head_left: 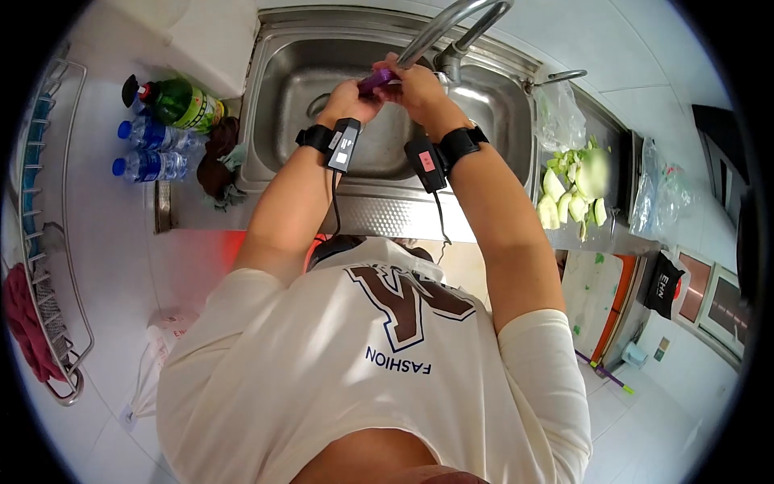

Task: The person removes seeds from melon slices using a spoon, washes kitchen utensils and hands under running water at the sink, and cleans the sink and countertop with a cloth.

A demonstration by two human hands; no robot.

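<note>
Over the steel sink (278,73), my left hand (352,102) is closed around the lower left end of a small, shiny purple object (376,81). My right hand (415,85) has its fingers on the same object from the other side, below the tap spout. Fingers cover much of the purple object, so its kind cannot be made out. The curved metal tap (451,20) reaches over my right hand. Black straps with small boxes sit on both wrists.
Left of the sink stand a green bottle (179,105), two water bottles (153,165) and dark cloths (216,169). On the right counter lie pale green vegetable pieces (564,202) and clear plastic bags (559,117). A wire rack (76,242) is at far left.
</note>
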